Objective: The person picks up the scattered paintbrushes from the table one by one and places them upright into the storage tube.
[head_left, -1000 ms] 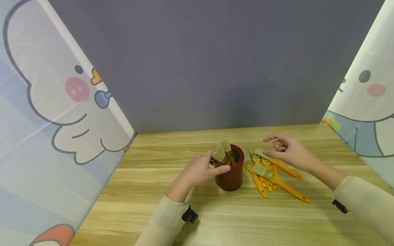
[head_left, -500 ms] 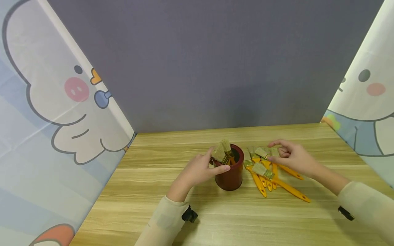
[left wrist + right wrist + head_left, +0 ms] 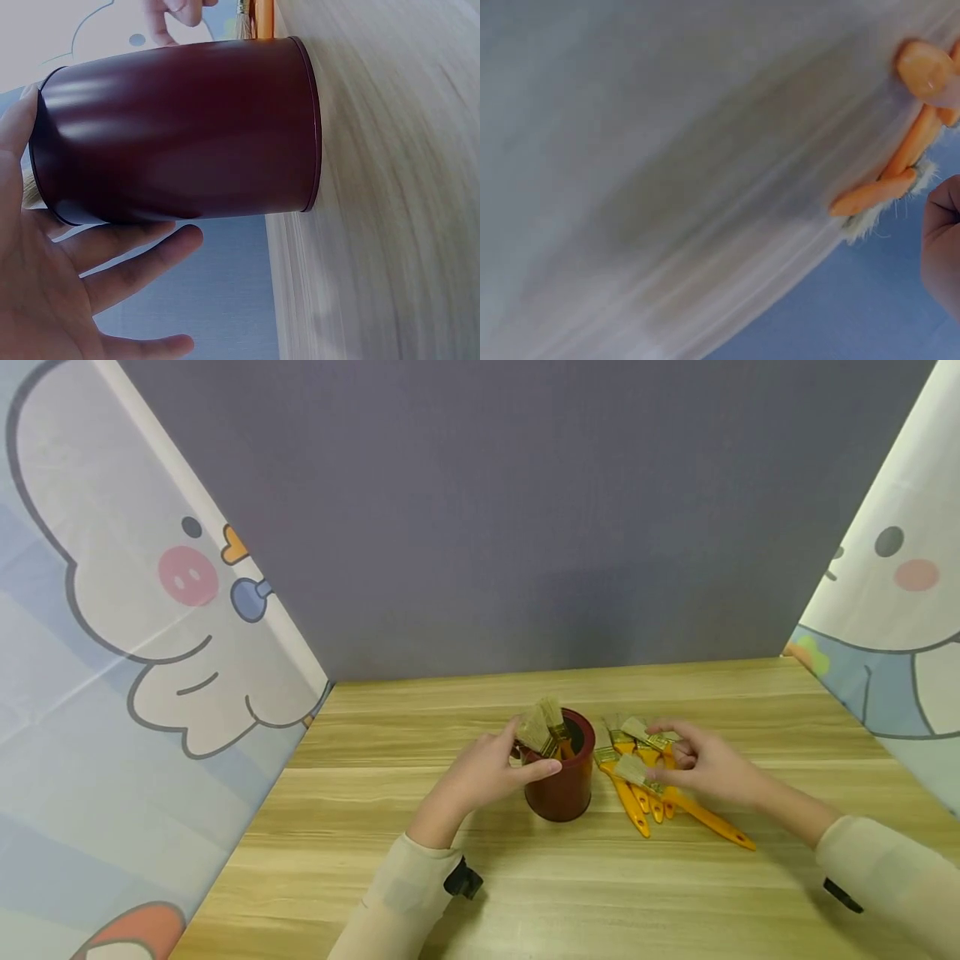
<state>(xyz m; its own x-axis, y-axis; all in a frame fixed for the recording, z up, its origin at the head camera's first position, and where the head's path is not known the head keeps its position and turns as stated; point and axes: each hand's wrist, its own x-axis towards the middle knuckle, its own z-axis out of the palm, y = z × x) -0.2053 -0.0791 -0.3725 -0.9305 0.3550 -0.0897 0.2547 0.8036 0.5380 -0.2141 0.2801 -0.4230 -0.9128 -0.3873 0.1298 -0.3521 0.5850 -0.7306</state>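
A dark red can (image 3: 558, 793) stands upright on the wooden table, with bristle-up paintbrushes (image 3: 536, 731) leaning in its mouth. My left hand (image 3: 483, 777) grips the can near its rim, thumb on the near side. In the left wrist view its other fingers (image 3: 135, 274) spread along the can's wall. To the right lies a fanned pile of yellow-handled paintbrushes (image 3: 637, 797). My right hand (image 3: 708, 767) is over that pile. Its index finger and thumb stand apart, the thumb overlapping the ferrule of the nearest brush (image 3: 712, 822), the other fingers curled in.
The wooden table (image 3: 360, 827) runs back to a grey panel (image 3: 525, 527). Cartoon-printed sheets (image 3: 150, 610) hang at both sides. A small black device (image 3: 462, 881) sits at the left cuff, another (image 3: 843, 895) at the right.
My right hand has come down and nearer over the brush pile, the thumb shifting toward the nearest brush. My left hand and the can stay where they were.
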